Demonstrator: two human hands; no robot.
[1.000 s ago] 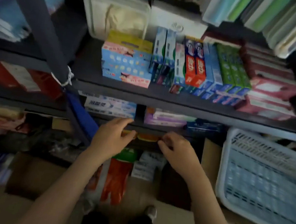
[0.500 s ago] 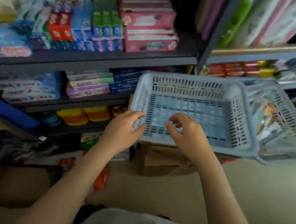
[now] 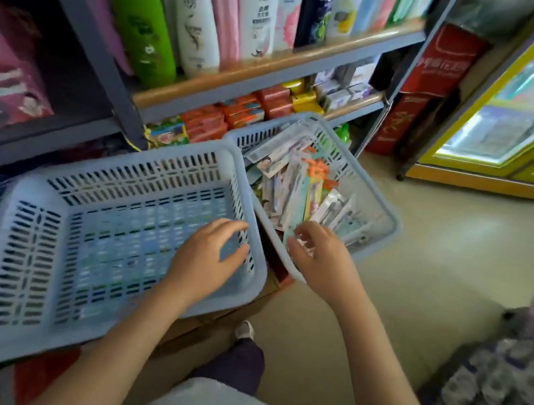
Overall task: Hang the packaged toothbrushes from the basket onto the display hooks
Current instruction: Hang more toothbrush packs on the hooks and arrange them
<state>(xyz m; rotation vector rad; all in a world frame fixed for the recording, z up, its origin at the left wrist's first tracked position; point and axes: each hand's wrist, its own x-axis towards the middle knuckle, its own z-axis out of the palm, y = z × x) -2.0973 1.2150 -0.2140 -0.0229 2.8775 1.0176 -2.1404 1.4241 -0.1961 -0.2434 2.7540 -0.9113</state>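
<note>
Step in hand, as judged — picking one packaged toothbrush out of the full basket (image 3: 386,215). To do it well: single out the top pack by its card end, lift it clear of the neighbours so none drag along, and keep the hang-hole end free for the hook.

Nearest, the left hand (image 3: 206,262) is hovering over the near right corner of the empty basket (image 3: 24,242), fingers loosely spread and gently bent, holding nothing; whether the fingertips are touching the basket wall cannot be told.

The right hand (image 3: 322,261) is reaching over the near rim of the full basket, fingers half curled toward the thumb — nothing is visibly pinched between them.

Just beyond its fingertips the packaged toothbrushes (image 3: 293,188) are lying in a loose heap, filling the tilted basket to its far corner.

Behind, shampoo bottles (image 3: 195,23) are standing along the shelf edge. No display hooks are showing.
</note>
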